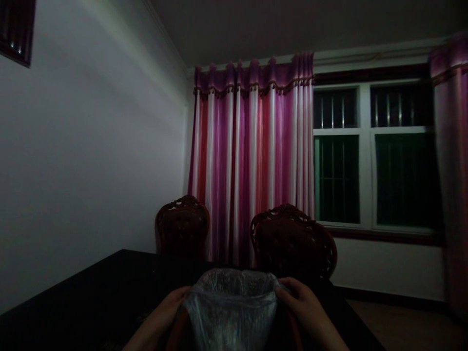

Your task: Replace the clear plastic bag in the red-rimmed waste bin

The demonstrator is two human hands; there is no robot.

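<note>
i see left hand (pixel 171 304) and right hand (pixel 302 300) each gripping the bag (pixel 232 309) rim, stretching its mouth open over the table (pixel 91 292).

The bottom edge cuts off the plastic bag (pixel 232 307) and both wrists. The container under the bag is hidden. Dimness swallows the worktop (pixel 91 292) surface; its near edge is out of frame.

Left hand (pixel 171 304), right hand (pixel 302 302), seemingly bare forearms
</note>
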